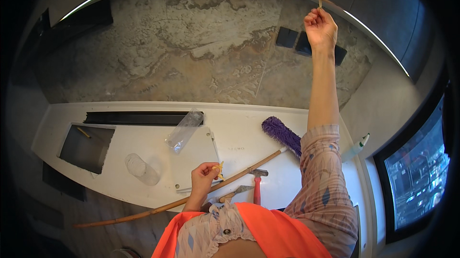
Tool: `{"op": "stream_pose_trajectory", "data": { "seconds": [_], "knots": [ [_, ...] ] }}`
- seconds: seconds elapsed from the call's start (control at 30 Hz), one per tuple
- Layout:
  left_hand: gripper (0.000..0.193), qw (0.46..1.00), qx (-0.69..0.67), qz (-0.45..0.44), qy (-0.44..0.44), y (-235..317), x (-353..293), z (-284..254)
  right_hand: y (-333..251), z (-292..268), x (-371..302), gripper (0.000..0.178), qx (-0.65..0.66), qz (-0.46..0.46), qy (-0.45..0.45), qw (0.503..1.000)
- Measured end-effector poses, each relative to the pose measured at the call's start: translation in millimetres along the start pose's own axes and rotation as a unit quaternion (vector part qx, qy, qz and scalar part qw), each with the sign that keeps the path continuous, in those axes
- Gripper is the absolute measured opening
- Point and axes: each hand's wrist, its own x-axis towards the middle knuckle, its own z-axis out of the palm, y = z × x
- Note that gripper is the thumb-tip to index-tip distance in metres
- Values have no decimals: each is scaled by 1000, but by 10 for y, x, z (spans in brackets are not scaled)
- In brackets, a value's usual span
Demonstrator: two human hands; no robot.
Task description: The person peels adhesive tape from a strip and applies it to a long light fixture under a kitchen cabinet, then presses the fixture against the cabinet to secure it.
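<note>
From the head view we see our right hand (320,29) raised high against the stone wall (191,42), pinching a thin yellowish strip (320,2). Our left hand (203,176) hovers over the white counter's (239,133) near edge, fingers closed on small yellow scissors (219,169), beside the long-handled purple brush (282,136).

Warm daylight, sharp centre, dark fisheye rim (edges bent)

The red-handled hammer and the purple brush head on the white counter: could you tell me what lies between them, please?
In the head view, the long wooden broom handle crosses between the red-handled hammer and the purple brush head; otherwise bare white counter.
</note>
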Motion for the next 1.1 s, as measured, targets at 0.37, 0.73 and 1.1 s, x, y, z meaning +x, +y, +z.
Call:
{"op": "stream_pose_trajectory", "data": {
  "seconds": [0.37, 0.73, 1.1],
  "knots": [
    [17, 1000, 7, -18, -10, 31, -20, -33, -113, -229, -681, 6, -60, -106, -8, 993],
    [20, 997, 20, -40, -60, 43, 16, 23, 6, 400, -1175, 8, -593, -576, -20, 563],
    [21, 997, -21, 45, -55, 379, 205, 34, 1254, 733, -1782, 8, -554, -391, -315, 663]
  ]
}}
